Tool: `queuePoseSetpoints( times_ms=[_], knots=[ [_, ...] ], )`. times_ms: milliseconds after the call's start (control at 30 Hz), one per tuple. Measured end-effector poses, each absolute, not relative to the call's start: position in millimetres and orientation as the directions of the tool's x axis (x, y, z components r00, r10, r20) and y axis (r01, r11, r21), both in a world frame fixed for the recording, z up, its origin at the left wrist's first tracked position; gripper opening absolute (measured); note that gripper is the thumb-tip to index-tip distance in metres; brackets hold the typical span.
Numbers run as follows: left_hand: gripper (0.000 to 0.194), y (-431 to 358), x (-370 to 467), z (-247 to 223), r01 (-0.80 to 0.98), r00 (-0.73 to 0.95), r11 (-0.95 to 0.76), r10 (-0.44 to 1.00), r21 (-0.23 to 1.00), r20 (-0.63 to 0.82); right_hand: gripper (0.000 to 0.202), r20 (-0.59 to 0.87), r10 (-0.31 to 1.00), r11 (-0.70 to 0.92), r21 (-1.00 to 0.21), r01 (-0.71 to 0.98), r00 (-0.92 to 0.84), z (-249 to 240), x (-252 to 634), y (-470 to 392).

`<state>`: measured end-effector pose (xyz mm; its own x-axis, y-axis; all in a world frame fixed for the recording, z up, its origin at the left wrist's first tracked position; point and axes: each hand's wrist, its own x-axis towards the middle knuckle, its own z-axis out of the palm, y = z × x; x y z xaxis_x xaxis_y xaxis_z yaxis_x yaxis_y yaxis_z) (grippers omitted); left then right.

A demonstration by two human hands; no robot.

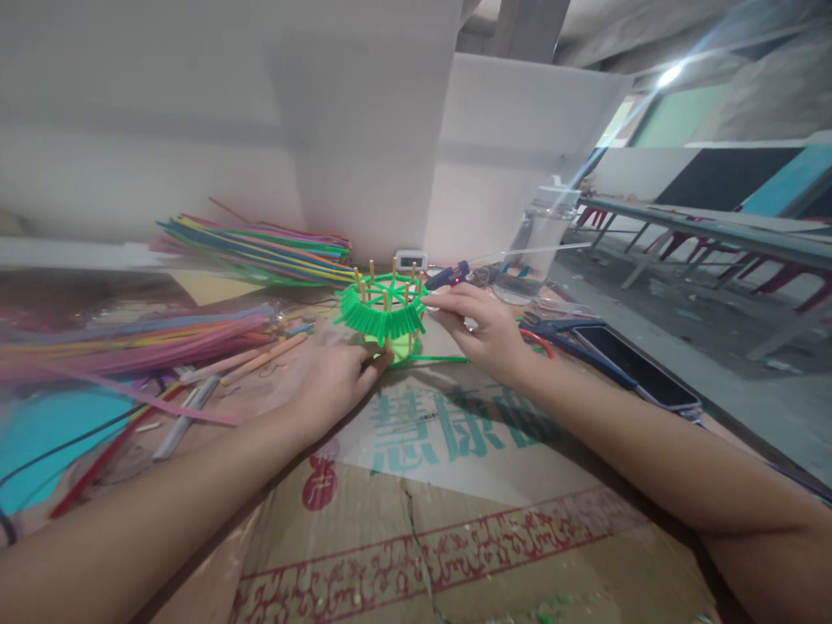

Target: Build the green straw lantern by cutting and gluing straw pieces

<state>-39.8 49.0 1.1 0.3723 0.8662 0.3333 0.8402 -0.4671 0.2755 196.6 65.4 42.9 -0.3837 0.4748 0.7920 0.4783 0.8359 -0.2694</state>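
Observation:
A small round model (388,322) of bright green fuzzy pipe cleaners stands upright on the cardboard (351,520). Short wooden sticks rise through its ring, and a fringe of green pieces slants down around the near side. My left hand (331,381) is closed at the model's lower left, its fingers gripping near the base. At the ring's right edge, my right hand (487,329) has thumb and fingertips pinched together; anything between them is too small to make out. A green pipe cleaner (442,359) lies flat by the base, under the right hand.
Behind the model are a blue glue gun (448,276), a small white digital display (411,260) and a clear water bottle (531,247). Colourful pipe cleaners (260,251) are heaped left, with pink ones (162,347) nearer. A phone (637,364) lies right. White panels (364,130) stand behind.

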Motion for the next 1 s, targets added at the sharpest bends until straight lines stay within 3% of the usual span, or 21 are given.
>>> queuePoseSetpoints(
  times_ms=[67, 167, 633, 1000],
  knots=[
    [0.043, 49.4, -39.9, 0.8, 0.83, 0.379, -0.48, 0.858, 0.282, 0.346, 0.022, 0.81, 0.368, 0.863, -0.115, 0.492, -0.456, 44.8, 198.5, 66.6],
    [0.043, 49.6, -39.6, 1.1, 0.822, 0.387, -0.49, 0.855, 0.29, 0.346, 0.025, 0.803, 0.33, 0.868, -0.051, 0.495, -0.496, 43.4, 197.9, 68.0],
    [0.046, 50.7, -39.4, 0.2, 0.833, 0.392, -0.487, 0.855, 0.263, 0.339, 0.023, 0.843, 0.337, 0.865, -0.101, 0.492, -0.419, 41.1, 195.6, 69.4],
    [0.046, 48.2, -38.9, 2.7, 0.839, 0.392, -0.483, 0.856, 0.251, 0.337, 0.023, 0.793, 0.393, 0.847, -0.115, 0.519, -0.465, 44.0, 195.5, 65.9]
  ],
)
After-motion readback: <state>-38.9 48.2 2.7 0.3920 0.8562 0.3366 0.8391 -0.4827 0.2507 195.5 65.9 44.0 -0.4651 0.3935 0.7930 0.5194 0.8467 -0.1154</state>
